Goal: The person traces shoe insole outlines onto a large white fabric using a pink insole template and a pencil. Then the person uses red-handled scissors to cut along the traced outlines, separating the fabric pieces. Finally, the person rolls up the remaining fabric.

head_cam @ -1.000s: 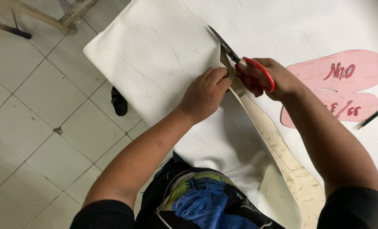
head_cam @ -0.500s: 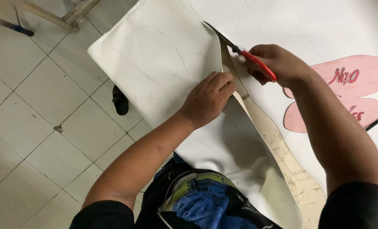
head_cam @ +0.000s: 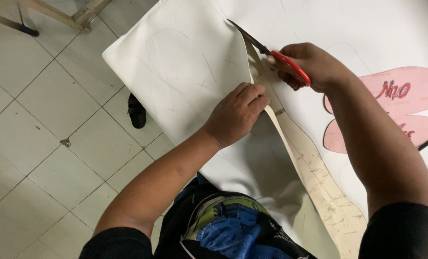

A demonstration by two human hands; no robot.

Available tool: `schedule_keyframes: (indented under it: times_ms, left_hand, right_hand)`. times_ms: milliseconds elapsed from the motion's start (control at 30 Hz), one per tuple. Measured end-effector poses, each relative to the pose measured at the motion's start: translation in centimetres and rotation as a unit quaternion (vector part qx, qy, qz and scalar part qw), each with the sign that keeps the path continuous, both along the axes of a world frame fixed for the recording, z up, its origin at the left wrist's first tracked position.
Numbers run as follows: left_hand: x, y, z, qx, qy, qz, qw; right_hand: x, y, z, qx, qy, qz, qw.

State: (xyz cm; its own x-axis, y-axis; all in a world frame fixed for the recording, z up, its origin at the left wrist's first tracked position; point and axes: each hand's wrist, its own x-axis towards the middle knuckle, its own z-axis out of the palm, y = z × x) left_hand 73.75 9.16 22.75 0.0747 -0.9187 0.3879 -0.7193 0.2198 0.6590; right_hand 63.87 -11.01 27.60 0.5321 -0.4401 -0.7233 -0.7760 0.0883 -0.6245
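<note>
Gripping red-handled scissors (head_cam: 276, 55), right hand (head_cam: 310, 64) nears pink templates (head_cam: 391, 110); left hand (head_cam: 235, 115) fingers pinch white sheet (head_cam: 185, 67).

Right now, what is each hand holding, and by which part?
The right hand holds the scissors by their red handles. The left hand pinches the cut edge of the white sheet.
</note>
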Motion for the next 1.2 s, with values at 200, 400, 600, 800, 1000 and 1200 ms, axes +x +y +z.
schedule_keyframes:
  times_ms: [200, 400, 600, 800, 1000, 1200]
  left_hand:
    - [0.2, 0.0, 0.6, 0.012, 0.013, -0.002, 1.000]
    - [0.5, 0.6, 1.2, -0.013, 0.017, 0.007, 1.000]
    - [0.7, 0.8, 2.3, -0.004, 0.015, -0.006, 1.000]
    - [1.0, 1.6, 3.0, -0.021, 0.017, -0.003, 1.000]
    - [1.0, 1.8, 3.9, -0.017, 0.010, -0.003, 1.000]
    - [1.3, 2.3, 4.0, -0.021, 0.014, 0.004, 1.000]
  right_hand:
    - [1.2, 0.1, -0.3, 0.021, -0.016, -0.026, 0.999]
    - [2.0, 0.8, -0.7, 0.017, -0.033, -0.033, 0.999]
    - [3.6, 1.1, -0.9, 0.032, -0.070, -0.050, 0.996]
    - [4.7, 2.0, -0.7, 0.024, -0.098, -0.031, 0.994]
    - [7.6, 1.7, -0.3, 0.047, -0.101, -0.046, 0.993]
    - [7.7, 2.2, -0.2, -0.006, -0.113, -0.028, 0.993]
